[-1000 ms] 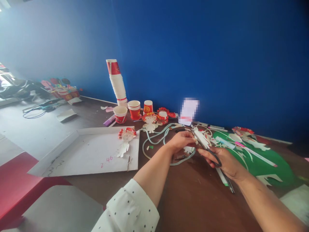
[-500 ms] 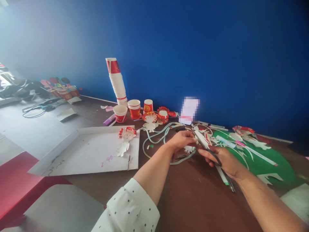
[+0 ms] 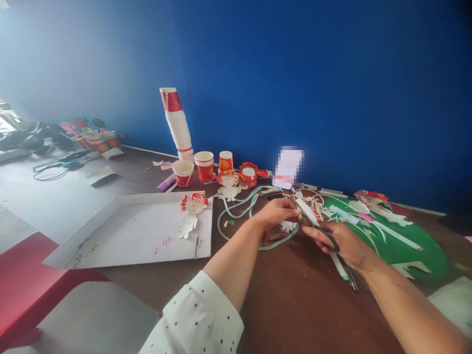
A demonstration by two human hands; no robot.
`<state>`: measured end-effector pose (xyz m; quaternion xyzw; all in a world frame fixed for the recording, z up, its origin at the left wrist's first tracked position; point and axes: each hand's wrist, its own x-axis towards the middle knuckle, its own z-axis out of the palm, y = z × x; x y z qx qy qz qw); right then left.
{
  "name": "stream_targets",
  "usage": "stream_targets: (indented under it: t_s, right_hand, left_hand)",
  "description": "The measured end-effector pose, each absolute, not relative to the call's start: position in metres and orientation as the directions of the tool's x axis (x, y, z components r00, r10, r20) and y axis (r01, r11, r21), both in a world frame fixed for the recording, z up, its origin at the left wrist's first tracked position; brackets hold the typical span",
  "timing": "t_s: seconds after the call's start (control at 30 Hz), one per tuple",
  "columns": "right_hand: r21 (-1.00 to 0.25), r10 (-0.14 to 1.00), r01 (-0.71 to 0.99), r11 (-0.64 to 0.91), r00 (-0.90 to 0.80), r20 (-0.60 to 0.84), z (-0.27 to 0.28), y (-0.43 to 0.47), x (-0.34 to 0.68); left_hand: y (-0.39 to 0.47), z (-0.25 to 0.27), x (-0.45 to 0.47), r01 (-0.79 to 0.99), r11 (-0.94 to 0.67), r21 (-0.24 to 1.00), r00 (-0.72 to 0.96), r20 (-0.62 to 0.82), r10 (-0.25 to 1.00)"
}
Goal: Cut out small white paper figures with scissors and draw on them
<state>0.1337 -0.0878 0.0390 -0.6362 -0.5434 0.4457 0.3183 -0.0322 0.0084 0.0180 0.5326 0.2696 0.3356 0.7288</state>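
Note:
My right hand (image 3: 344, 246) is closed round the black handles of a pair of scissors (image 3: 328, 236). Their blades point up and left, toward the fingertips of my left hand (image 3: 276, 214). Those fingers are pinched on a small pale paper piece (image 3: 300, 214) beside the blades; most of it is hidden. Just below the fingertips, a white paper cut-out (image 3: 288, 226) lies inside a loop of pale blue cord (image 3: 254, 201). A white marker with a green end (image 3: 341, 270) and a dark pen (image 3: 352, 281) lie under my right hand.
A cardboard tray lid (image 3: 140, 236) bears a paper doll (image 3: 193, 209). Behind stand red paper cups (image 3: 183, 173), a tall leaning cup stack (image 3: 179, 128) and a blurred-out phone-like object (image 3: 288, 169) against the blue wall. Paper scraps and markers cover a green sheet (image 3: 424, 241) at right.
Both hands and the scissors keep almost the same pose. The whole view has shifted very slightly.

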Motion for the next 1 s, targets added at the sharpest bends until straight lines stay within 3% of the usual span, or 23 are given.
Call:
stream_targets:
  t_s: [0.47,0.63,0.83,0.93,1.0]
  right_hand:
    - [-0.892,0.978,0.402,-0.204,0.049,-0.202,0.041,-0.088,0.13]
    - [-0.889,0.98,0.417,-0.187,0.009,-0.201,0.042,-0.088,0.123]
    - [-0.87,0.974,0.47,-0.149,-0.081,-0.211,0.036,-0.09,0.123]
    - [-0.917,0.996,0.391,-0.078,0.063,-0.058,0.037,-0.089,0.124]
    - [-0.937,0.968,0.349,0.021,0.227,0.107,0.037,-0.086,0.126]
  left_hand:
    - [0.007,0.018,-0.029,-0.22,0.23,0.948,0.59,-0.058,0.805]
    - [0.014,0.015,-0.029,-0.368,0.208,0.906,0.336,-0.079,0.938]
    - [0.025,0.015,-0.032,-0.492,0.169,0.854,0.049,-0.167,0.985]
    - [0.024,0.013,-0.03,-0.424,0.123,0.897,0.015,-0.129,0.992]
    - [0.02,0.011,-0.026,-0.367,0.137,0.92,0.094,-0.109,0.99]
